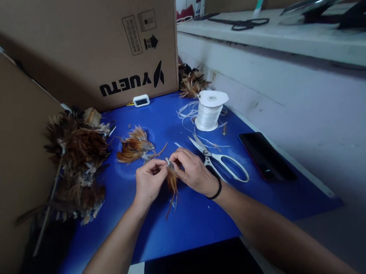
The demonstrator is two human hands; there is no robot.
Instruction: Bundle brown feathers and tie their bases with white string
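Both my hands pinch a small bunch of brown feathers (pixel 172 183) at its pale bound end, just above the blue table (pixel 182 224). The feather tips hang down toward me. My left hand (pixel 150 178) is closed on the left side of the bound end. From the other side, my right hand (pixel 193 169), with a black band at the wrist, grips the same end. Beyond the left hand lies another feather bunch (pixel 135 146). Silver-handled scissors (pixel 224 161) lie partly open beside the right hand. A spool of clear ribbon (pixel 211 112) stands behind them, with loose strands around it.
A large heap of dark feathers (pixel 78 155) is at the left, with a thin stick (pixel 49 207). A black phone (pixel 266 156) lies at the right. A cardboard box (pixel 81 44) and a small white digital display (pixel 141 100) are at the back. Black scissors (pixel 246 24) rest on the ledge (pixel 288 35).
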